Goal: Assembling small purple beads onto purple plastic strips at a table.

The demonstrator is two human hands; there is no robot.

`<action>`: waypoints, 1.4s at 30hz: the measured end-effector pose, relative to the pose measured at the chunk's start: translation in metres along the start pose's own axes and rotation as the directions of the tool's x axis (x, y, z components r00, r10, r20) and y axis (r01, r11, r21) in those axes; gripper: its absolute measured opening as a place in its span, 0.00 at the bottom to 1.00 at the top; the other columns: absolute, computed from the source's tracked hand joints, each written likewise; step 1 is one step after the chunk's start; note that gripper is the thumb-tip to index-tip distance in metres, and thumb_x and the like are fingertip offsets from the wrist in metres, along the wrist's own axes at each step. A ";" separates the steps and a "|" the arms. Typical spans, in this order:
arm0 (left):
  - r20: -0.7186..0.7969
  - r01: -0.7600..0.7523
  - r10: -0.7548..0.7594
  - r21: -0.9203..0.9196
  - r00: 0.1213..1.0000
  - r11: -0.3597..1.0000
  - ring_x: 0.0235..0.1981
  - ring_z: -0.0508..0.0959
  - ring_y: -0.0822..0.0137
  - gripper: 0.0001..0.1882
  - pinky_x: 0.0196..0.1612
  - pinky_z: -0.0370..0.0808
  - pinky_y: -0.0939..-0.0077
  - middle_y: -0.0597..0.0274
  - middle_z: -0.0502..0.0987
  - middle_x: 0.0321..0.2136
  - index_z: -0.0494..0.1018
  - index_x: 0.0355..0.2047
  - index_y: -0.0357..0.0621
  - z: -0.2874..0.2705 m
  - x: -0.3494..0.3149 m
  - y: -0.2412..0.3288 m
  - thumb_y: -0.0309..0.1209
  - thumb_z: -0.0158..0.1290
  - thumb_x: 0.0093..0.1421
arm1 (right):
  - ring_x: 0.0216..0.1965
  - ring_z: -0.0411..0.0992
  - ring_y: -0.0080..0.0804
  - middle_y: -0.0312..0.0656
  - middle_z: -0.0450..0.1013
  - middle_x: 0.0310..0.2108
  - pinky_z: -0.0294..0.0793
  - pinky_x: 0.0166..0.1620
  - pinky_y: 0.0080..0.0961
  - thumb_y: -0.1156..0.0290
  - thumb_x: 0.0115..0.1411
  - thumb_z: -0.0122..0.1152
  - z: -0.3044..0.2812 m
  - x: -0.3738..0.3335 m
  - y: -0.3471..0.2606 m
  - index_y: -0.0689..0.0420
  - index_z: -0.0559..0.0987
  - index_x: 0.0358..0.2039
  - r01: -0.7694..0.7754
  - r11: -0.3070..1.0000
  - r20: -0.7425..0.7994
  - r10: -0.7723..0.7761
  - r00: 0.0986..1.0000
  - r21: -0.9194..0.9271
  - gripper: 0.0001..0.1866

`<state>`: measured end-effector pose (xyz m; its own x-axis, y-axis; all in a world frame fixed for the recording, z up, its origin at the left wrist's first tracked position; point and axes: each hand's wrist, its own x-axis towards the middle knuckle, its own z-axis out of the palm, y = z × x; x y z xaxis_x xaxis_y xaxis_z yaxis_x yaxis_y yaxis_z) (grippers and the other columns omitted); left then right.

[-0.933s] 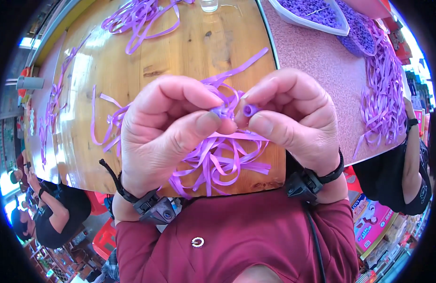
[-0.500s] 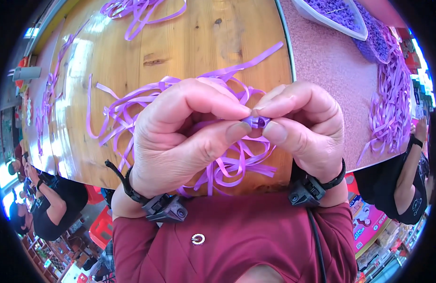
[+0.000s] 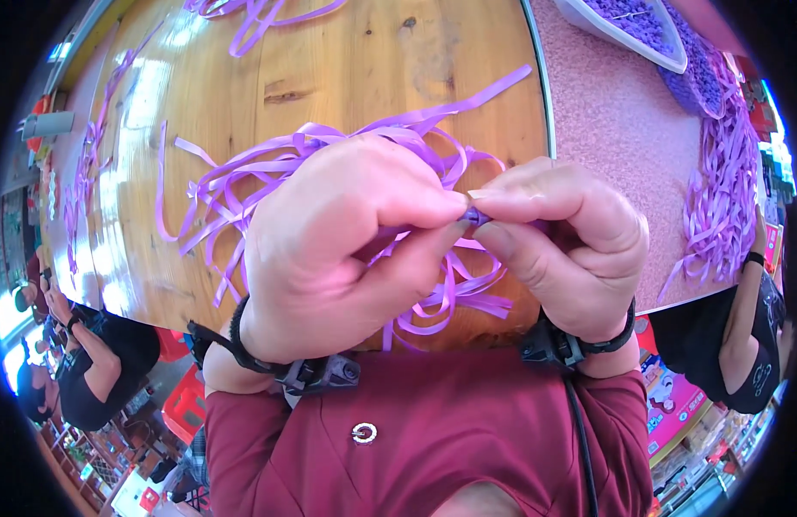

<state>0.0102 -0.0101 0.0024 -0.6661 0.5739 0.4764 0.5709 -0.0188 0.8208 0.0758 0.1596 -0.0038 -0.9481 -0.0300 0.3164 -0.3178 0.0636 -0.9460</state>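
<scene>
Between my fingertips is a small folded piece of purple ribbon, mostly covered by the thumbs and forefingers. My left hand pinches it from the left, thumb against forefinger. From the other side my right hand pinches it too, and the tips of both hands almost meet. Beneath and around the hands lies a loose tangle of purple ribbons on the wooden table. How the held ribbon is folded or knotted is too hidden to tell.
On the pink surface at right stand a white tub of small purple pieces and a hanging bunch of purple ribbons. More ribbons lie at the far edge. People in black sit at left and right.
My fingertips have closed in tighter on the ribbon piece, covering more of it. The left hand has rolled over so its back shows more; the view has shifted slightly.
</scene>
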 end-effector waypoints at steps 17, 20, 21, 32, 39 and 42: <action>0.050 0.249 -0.244 -0.157 0.969 0.956 0.33 0.71 0.72 0.09 0.34 0.67 0.82 0.58 0.71 0.31 0.70 0.31 0.36 -0.001 -0.006 0.004 0.17 0.54 0.48 | 0.33 0.71 0.27 0.44 0.72 0.30 0.69 0.37 0.19 0.85 0.47 0.58 0.002 0.000 0.002 0.65 0.74 0.32 -0.090 0.996 -0.060 0.091 0.994 0.030 0.09; 0.051 0.278 -0.274 -0.212 0.960 0.937 0.32 0.70 0.71 0.09 0.33 0.67 0.82 0.58 0.71 0.30 0.70 0.31 0.36 0.000 -0.009 0.001 0.18 0.54 0.48 | 0.33 0.70 0.27 0.44 0.72 0.31 0.70 0.37 0.19 0.85 0.47 0.58 0.001 -0.001 0.003 0.65 0.74 0.32 -0.026 1.000 -0.037 0.026 0.999 0.014 0.09; 0.052 0.279 -0.274 -0.211 0.960 0.937 0.32 0.70 0.71 0.09 0.33 0.67 0.82 0.58 0.71 0.30 0.70 0.31 0.36 0.000 -0.009 0.001 0.18 0.54 0.48 | 0.33 0.70 0.27 0.44 0.72 0.31 0.69 0.37 0.19 0.84 0.47 0.58 0.001 -0.001 0.004 0.65 0.74 0.32 -0.027 1.000 -0.031 0.027 0.999 -0.010 0.09; -0.005 -0.164 0.169 0.205 0.986 0.965 0.27 0.72 0.67 0.09 0.30 0.69 0.77 0.57 0.72 0.27 0.69 0.31 0.40 0.008 -0.009 -0.013 0.22 0.55 0.49 | 0.31 0.72 0.26 0.43 0.71 0.31 0.73 0.35 0.17 0.78 0.53 0.55 0.011 -0.004 0.003 0.66 0.71 0.35 -0.283 0.794 -0.023 0.350 0.937 0.538 0.08; -0.074 -0.007 0.004 -0.030 0.997 1.000 0.28 0.75 0.66 0.10 0.30 0.71 0.79 0.57 0.73 0.29 0.71 0.31 0.38 0.009 -0.013 -0.012 0.17 0.54 0.47 | 0.35 0.70 0.23 0.42 0.70 0.33 0.70 0.36 0.15 0.76 0.53 0.55 0.004 0.000 0.009 0.65 0.70 0.36 -0.110 0.951 -0.007 0.117 0.993 0.288 0.10; -0.139 -0.021 -0.005 -0.180 0.990 0.983 0.31 0.74 0.69 0.09 0.33 0.70 0.80 0.58 0.73 0.30 0.70 0.32 0.38 0.014 -0.013 -0.015 0.17 0.53 0.48 | 0.35 0.68 0.22 0.41 0.69 0.33 0.67 0.38 0.16 0.74 0.54 0.56 0.007 -0.001 0.004 0.65 0.69 0.38 -0.030 0.995 0.009 0.029 1.000 0.092 0.12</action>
<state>0.0168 -0.0057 -0.0204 -0.7288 0.4550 0.5117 0.4887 -0.1778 0.8541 0.0750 0.1530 -0.0087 -0.9570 -0.0374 0.2878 -0.2869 -0.0276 -0.9576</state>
